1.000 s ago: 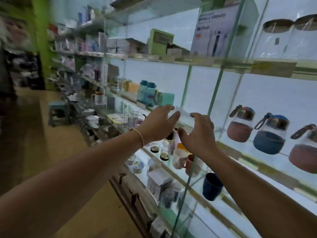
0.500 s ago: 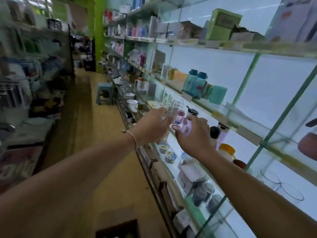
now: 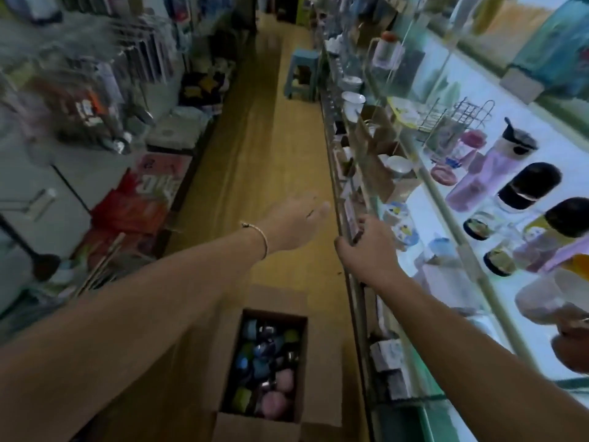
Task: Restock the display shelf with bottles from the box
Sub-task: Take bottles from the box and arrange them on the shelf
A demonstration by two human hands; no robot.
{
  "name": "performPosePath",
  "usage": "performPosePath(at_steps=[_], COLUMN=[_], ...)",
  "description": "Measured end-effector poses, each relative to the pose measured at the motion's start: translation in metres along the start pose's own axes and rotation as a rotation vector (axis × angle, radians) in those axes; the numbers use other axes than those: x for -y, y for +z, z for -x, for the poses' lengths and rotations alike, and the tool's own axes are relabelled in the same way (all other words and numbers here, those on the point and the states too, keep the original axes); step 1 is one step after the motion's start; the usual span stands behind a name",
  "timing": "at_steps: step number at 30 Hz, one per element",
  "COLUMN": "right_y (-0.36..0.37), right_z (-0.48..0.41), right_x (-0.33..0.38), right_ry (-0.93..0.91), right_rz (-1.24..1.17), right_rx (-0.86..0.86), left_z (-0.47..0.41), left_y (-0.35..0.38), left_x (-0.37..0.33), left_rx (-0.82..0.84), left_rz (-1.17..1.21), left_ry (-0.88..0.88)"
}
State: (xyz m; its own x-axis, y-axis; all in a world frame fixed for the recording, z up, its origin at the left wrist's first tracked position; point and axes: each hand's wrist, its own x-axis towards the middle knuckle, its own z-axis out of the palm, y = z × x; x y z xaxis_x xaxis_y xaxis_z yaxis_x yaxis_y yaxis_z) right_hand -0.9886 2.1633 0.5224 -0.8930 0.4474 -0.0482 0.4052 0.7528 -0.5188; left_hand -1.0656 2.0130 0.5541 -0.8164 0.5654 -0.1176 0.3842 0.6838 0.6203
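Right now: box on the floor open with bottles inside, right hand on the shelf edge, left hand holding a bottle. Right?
No. The head view shows the left hand empty, fingers straight. The box is open with bottles inside; the right hand grips the shelf edge.

1. The box [image 3: 320,387] sits on the aisle floor below my arms, with boxed bottles [image 3: 267,362] inside it.
2. The display shelf [image 3: 567,145] runs along my right, with shelved bottles [image 3: 526,186] on it.
3. My right hand [image 3: 366,250] grips its front edge; my left hand [image 3: 296,224] is left of it, over the floor.
4. A stool [image 3: 301,74] stands ahead, beside the shelf.
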Motion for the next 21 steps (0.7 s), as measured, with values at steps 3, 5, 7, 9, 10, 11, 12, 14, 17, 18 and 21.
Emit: performPosePath(at_steps=[3, 5, 7, 9, 10, 11, 12, 14, 17, 18, 21], right_y=[0.045, 0.078, 0.112, 0.147, 0.165, 0.182, 0.201, 0.241, 0.304, 0.313, 0.349], right_z=[-0.009, -0.012, -0.012, -0.006, -0.002, 0.003, 0.007, 0.015, 0.029, 0.036, 0.054], right_x=[-0.020, -0.034, -0.049, -0.066, -0.074, -0.082, -0.092, -0.115, -0.161, -0.167, -0.190], right_ry=[0.032, 0.045, 0.044, 0.051, 0.065, 0.085, 0.108, 0.126, 0.200, 0.224, 0.263], right_rz=[0.010, 0.037, 0.059, 0.056, 0.053, 0.053, 0.061, 0.096, 0.112, 0.111, 0.106], right_rx=[0.162, 0.244, 0.299, 0.331, 0.353, 0.376, 0.397, 0.448, 0.539, 0.553, 0.616], left_z=[-0.003, -0.003, 0.000, 0.007, 0.011, 0.013, 0.015, 0.016, 0.023, 0.026, 0.036], left_y=[0.039, 0.072, 0.108, 0.145, 0.163, 0.181, 0.200, 0.236, 0.285, 0.300, 0.348], left_x=[0.034, 0.063, 0.096, 0.125, 0.139, 0.152, 0.165, 0.191, 0.226, 0.237, 0.272], left_rx=[0.024, 0.049, 0.074, 0.123, 0.146, 0.163, 0.171, 0.165, 0.209, 0.240, 0.315], left_rz=[0.007, 0.021, 0.030, 0.048, 0.056, 0.068, 0.083, 0.096, 0.112, 0.112, 0.105], left_ry=[-0.117, -0.189, -0.268, -0.325, -0.349, -0.373, -0.397, -0.443, -0.489, -0.500, -0.541])
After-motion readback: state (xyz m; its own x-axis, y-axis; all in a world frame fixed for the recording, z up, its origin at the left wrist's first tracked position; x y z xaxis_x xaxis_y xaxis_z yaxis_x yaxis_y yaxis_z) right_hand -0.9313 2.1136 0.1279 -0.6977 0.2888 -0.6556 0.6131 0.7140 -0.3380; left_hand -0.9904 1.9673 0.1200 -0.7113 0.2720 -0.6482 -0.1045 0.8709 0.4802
